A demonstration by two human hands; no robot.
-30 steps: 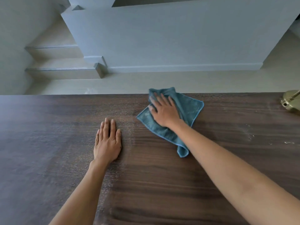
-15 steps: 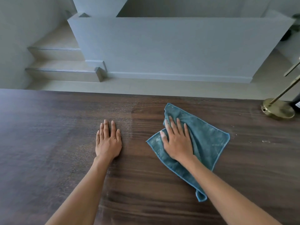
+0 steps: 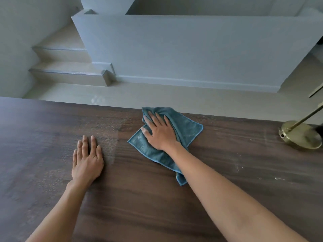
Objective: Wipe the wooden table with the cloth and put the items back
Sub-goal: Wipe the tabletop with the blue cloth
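I am pressing my right hand flat, fingers spread, on the blue cloth, which is lying crumpled at the far edge of the wooden table, a little right of the middle. My left hand is resting open, palm down, on the bare wood to the left, gripping nothing. A brass lamp base is sitting far right, with pale dust specks nearer on that side.

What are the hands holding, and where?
Nothing is really gripped. The right hand lies flat, fingers spread, pressing on the middle of the blue cloth on the wooden table. The left hand rests flat on bare wood.
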